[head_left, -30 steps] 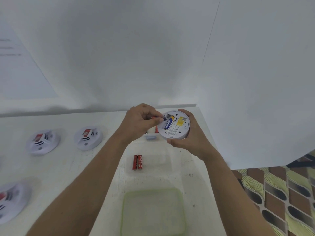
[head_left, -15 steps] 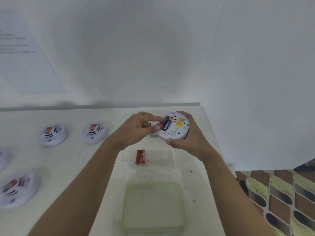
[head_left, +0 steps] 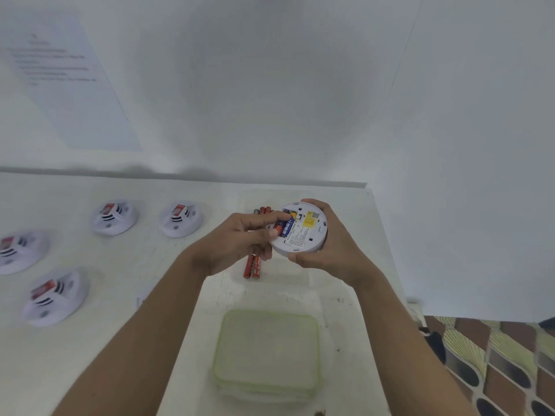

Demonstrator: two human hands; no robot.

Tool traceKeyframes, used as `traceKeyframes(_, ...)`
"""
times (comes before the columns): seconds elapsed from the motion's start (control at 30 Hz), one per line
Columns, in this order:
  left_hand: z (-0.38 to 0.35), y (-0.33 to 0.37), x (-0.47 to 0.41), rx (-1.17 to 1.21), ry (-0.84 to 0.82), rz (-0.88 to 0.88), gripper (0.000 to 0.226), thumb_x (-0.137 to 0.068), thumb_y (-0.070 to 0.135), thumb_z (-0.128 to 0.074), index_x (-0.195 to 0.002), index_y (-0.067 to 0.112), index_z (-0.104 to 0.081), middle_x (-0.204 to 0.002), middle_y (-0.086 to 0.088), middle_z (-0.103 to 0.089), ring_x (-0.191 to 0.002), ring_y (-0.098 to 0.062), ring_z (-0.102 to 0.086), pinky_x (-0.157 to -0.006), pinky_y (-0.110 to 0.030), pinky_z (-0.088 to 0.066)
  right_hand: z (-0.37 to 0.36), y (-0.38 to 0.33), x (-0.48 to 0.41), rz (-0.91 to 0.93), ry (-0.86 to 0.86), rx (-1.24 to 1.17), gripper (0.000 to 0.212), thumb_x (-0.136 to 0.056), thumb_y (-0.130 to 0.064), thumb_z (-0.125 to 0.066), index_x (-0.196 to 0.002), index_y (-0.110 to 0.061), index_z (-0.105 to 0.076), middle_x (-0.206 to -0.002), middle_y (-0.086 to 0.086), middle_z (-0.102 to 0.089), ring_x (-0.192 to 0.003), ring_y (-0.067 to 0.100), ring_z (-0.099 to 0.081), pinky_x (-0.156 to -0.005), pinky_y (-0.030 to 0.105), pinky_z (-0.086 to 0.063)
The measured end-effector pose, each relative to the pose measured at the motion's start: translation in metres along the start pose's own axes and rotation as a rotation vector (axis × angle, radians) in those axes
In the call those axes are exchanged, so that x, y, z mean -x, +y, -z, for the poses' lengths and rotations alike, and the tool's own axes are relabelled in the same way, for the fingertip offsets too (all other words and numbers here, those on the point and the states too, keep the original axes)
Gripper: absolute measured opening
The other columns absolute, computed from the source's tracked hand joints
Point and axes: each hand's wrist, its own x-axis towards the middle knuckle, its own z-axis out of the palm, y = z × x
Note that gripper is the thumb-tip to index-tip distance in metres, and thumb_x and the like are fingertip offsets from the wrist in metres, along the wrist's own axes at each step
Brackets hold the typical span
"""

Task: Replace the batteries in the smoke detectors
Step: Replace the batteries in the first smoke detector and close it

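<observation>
A white round smoke detector (head_left: 303, 235) is held tilted above the worktop (head_left: 135, 265), back showing, with a blue battery (head_left: 286, 227) in its open bay. Two red batteries (head_left: 253, 267) lie side by side beneath, and four more detectors (head_left: 180, 219) sit face-up to the left.

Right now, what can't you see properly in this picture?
Head view only:
- blue battery in the held smoke detector: fingers of the left hand cover one end, so seating is unclear.
- red batteries on the table: tops behind that hand.
- wall sheet: print too blurred.
- far-left detector: cut by the edge.

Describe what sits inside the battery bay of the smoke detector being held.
A blue battery lies in the smoke detector, pinched by the left hand; its fingers hide the rest.
</observation>
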Motion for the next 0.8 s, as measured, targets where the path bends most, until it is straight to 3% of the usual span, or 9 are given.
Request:
traceKeyframes(0.17, 0.007, -0.004, 0.014, 0.098, 0.051, -0.002, 0.035, -0.087, 0.010, -0.066, -0.120, 0.015, -0.072, -0.119, -0.028, -0.064, -0.086, -0.035, -0.051, -0.071, -0.031, -0.055, -0.015, -0.005, -0.004, 0.023, -0.040, 0.010, 0.091, -0.063, -0.008, -0.085, -0.141, -0.021, -0.039, -0.127, -0.010, -0.059, -0.118, 0.007, -0.060, -0.089, 0.034, -0.059)
traceKeyframes(0.4, 0.028, -0.004, 0.034, 0.123, 0.134, 0.034, 0.032, -0.092, -0.008, -0.053, -0.107, 0.008, -0.076, -0.102, -0.021, -0.071, -0.066, -0.025, -0.057, -0.064, -0.030, -0.053, -0.048, -0.011, -0.011, 0.052, -0.090, 0.021, 0.096, -0.063, 0.004, -0.086, -0.142, -0.019, -0.036, -0.129, -0.003, -0.057, -0.115, 0.002, -0.059, -0.087, 0.024, -0.055)
traceKeyframes(0.47, 0.036, -0.008, 0.042, 0.139, 0.158, 0.043, 0.032, -0.092, -0.008, -0.054, -0.104, 0.009, -0.078, -0.101, -0.021, -0.070, -0.066, -0.028, -0.054, -0.064, -0.031, -0.053, -0.059, -0.015, -0.012, 0.051, -0.100, 0.024, 0.098, -0.062, 0.000, -0.085, -0.143, -0.020, -0.035, -0.128, -0.004, -0.056, -0.114, 0.003, -0.059, -0.088, 0.025, -0.056)
traceKeyframes(0.53, 0.044, -0.010, 0.053, 0.138, 0.168, 0.033, 0.032, -0.093, -0.006, -0.055, -0.105, 0.012, -0.078, -0.101, -0.017, -0.071, -0.066, -0.027, -0.053, -0.064, -0.030, -0.053, -0.072, -0.018, -0.012, 0.038, -0.104, 0.005, 0.099, -0.065, 0.007, -0.086, -0.143, -0.023, -0.035, -0.130, -0.003, -0.056, -0.115, 0.006, -0.060, -0.088, 0.036, -0.060)
traceKeyframes(0.6, 0.052, -0.012, 0.065, 0.113, 0.167, 0.004, 0.031, -0.094, -0.002, -0.056, -0.110, 0.015, -0.077, -0.099, -0.013, -0.070, -0.066, -0.022, -0.053, -0.064, -0.028, -0.050, -0.084, -0.022, -0.012, 0.026, -0.114, -0.020, 0.098, -0.068, 0.012, -0.084, -0.144, -0.026, -0.034, -0.131, -0.004, -0.055, -0.115, 0.008, -0.060, -0.080, 0.042, -0.063)
traceKeyframes(0.7, 0.064, -0.015, 0.082, 0.049, 0.167, -0.024, 0.032, -0.098, 0.004, -0.056, -0.118, 0.021, -0.073, -0.103, -0.010, -0.068, -0.072, -0.019, -0.054, -0.065, -0.028, -0.045, -0.102, -0.027, -0.011, 0.007, -0.124, -0.039, 0.100, -0.067, 0.010, -0.086, -0.144, -0.029, -0.035, -0.132, -0.006, -0.054, -0.116, 0.006, -0.060, -0.075, 0.032, -0.061)
traceKeyframes(0.8, 0.075, -0.019, 0.102, -0.076, 0.180, -0.065, 0.031, -0.099, 0.011, -0.057, -0.120, 0.028, -0.072, -0.112, -0.005, -0.072, -0.081, -0.019, -0.062, -0.068, -0.030, -0.049, -0.121, -0.029, -0.006, -0.009, -0.109, -0.047, 0.099, -0.067, 0.012, -0.085, -0.143, -0.028, -0.036, -0.130, -0.007, -0.055, -0.114, 0.003, -0.060, -0.075, 0.031, -0.060)
